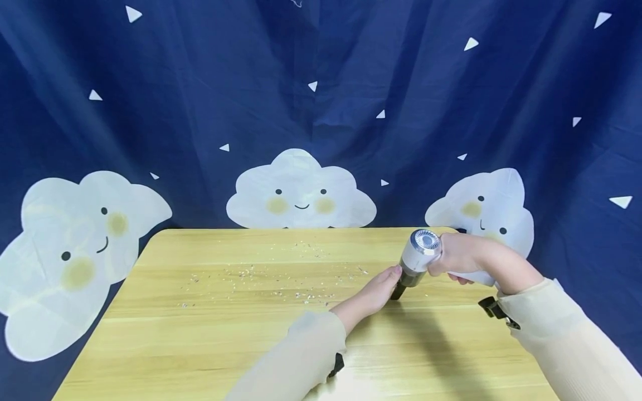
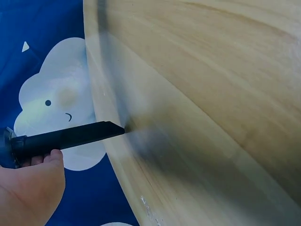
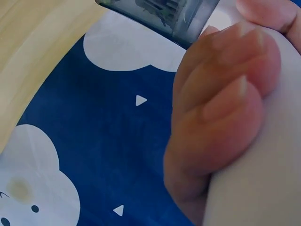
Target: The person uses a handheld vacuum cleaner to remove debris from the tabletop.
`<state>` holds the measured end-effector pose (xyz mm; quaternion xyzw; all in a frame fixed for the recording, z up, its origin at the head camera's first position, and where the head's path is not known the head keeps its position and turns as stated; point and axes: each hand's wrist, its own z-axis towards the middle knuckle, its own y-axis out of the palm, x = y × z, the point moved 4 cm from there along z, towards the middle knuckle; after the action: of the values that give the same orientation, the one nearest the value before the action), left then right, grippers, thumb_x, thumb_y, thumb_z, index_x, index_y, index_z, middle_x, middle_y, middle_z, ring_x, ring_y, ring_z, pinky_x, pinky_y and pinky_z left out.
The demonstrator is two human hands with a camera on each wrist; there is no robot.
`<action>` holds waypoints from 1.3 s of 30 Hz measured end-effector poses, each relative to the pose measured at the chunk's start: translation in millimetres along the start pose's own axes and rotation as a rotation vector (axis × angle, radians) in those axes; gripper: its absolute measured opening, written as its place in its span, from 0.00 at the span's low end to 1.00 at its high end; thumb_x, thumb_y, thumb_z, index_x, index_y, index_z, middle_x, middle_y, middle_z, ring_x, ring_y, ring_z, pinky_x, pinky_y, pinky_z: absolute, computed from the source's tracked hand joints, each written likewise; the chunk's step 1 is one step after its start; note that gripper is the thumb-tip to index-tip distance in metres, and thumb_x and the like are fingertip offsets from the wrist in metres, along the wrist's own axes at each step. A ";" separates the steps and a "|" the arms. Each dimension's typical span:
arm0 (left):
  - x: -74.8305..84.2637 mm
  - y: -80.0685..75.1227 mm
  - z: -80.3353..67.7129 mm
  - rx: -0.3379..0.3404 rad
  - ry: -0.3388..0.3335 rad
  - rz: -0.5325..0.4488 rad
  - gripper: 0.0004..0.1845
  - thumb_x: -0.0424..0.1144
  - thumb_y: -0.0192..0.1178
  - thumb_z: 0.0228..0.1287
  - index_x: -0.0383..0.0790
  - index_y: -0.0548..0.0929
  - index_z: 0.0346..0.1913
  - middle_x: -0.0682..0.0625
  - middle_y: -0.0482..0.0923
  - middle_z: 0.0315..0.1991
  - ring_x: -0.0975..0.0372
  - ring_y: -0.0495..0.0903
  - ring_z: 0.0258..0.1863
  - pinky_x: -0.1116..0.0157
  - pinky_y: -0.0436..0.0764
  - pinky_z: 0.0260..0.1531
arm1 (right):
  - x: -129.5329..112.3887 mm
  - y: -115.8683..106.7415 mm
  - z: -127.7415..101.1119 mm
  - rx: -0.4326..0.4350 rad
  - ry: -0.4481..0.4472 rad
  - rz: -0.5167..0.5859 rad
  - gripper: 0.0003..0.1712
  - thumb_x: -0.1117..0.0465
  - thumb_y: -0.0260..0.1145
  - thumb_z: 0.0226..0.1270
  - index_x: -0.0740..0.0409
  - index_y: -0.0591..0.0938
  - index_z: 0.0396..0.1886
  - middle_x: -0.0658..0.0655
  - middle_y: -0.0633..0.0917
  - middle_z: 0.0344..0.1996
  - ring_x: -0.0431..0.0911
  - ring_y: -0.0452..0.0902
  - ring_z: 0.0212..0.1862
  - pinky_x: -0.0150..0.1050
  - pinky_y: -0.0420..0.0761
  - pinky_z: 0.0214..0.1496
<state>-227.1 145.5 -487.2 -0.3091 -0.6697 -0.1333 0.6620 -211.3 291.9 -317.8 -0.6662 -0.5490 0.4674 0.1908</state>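
The right hand [image 1: 453, 257] grips the white handle of a small vacuum [image 1: 420, 255], its fingers [image 3: 221, 94] curled tight round the handle in the right wrist view. The vacuum tilts down from those fingers, its round vented end up and its black nozzle [image 2: 70, 137] slanting to the worktop [image 1: 200, 334], the tip touching or nearly touching the wood. The left hand [image 1: 373, 295] lies just beside the nozzle; its fingertips touch the vacuum where the clear body meets the nozzle, and in the left wrist view the fingers [image 2: 44, 159] rest under the nozzle's base, though whether they pinch it cannot be told. A scatter of crumbs [image 1: 281, 278] lies on the worktop beyond the left fingers, away from the nozzle tip. A blue cloud-print curtain [image 1: 321, 111] hangs behind.
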 end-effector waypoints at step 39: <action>2.8 -51.6 30.1 -0.127 -0.071 -0.021 0.40 0.71 0.27 0.74 0.52 0.68 0.74 0.48 0.67 0.73 0.51 0.63 0.73 0.45 0.62 0.70 | -1.9 35.8 16.5 0.231 0.054 0.240 0.18 0.51 0.69 0.62 0.60 0.82 0.43 0.56 0.80 0.16 0.47 0.77 0.18 0.40 0.79 0.21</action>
<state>-281.6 124.0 -475.3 -0.3480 -0.6862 -0.1712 0.6153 -205.1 274.3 -352.5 -0.7129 -0.4027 0.5288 0.2237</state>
